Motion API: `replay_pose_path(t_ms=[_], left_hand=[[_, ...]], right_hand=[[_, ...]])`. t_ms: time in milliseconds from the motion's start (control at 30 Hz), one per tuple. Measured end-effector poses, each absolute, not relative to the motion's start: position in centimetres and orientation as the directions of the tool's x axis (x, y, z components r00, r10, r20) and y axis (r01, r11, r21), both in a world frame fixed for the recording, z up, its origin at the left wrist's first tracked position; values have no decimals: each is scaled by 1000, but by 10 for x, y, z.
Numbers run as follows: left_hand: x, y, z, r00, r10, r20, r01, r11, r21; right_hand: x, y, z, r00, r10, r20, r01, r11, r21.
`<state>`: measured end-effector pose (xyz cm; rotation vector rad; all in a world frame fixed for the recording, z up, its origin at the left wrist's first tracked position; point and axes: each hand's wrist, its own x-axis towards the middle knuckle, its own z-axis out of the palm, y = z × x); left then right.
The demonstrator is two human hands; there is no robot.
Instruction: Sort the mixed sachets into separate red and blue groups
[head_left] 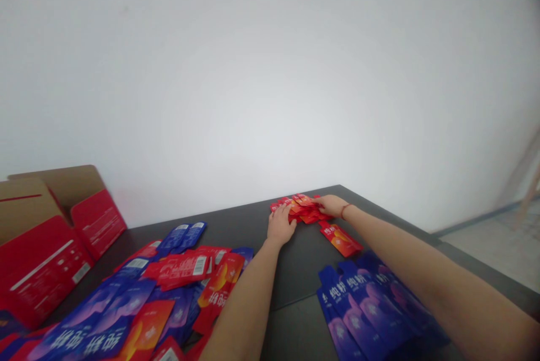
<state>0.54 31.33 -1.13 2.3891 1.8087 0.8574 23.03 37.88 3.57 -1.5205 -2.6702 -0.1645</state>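
Both my hands reach to the far edge of a dark table (295, 271). My left hand (280, 225) lies flat, fingers stretched, against the left side of a small pile of red sachets (306, 209). My right hand (332, 204) rests on the right side of the same pile, fingers curled over the top sachets. A red band circles my right wrist. One red-orange sachet (341, 238) lies apart, just nearer to me than the pile.
A neat stack of blue sachets (367, 305) sits under my right forearm. A loose heap of blue and red sachets (139, 299) covers the near left. An open red and brown carton (46, 248) stands at the far left. White wall behind.
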Motion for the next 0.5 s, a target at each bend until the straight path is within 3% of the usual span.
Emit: replay_pose_path(t_ms=[200, 500], left_hand=[[6, 312, -10, 175, 898, 404, 885, -323, 335], [6, 310, -8, 198, 899, 392, 879, -339, 334]], right_hand=[[228, 372, 34, -508, 849, 146, 861, 500, 92], [251, 357, 24, -578, 788, 212, 809, 588, 20]])
